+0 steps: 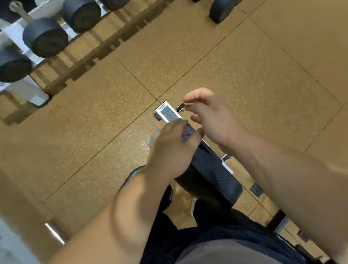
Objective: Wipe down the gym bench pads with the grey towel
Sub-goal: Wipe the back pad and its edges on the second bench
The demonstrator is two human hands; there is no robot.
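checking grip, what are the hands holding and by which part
The left hand grips the grey towel bunched in its fist over the far end of the bench pad; the right hand seems empty.

Hidden: most of grey towel [186,133] under left hand [169,153]; bench pad [212,171] partly behind forearms [135,207]; label [168,113] text unreadable.

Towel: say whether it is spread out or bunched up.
Bunched up: the towel shows only as a small wad gripped in the left hand.

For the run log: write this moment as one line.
left hand: grips grey towel at bench pad | right hand: hovering, grip unclear
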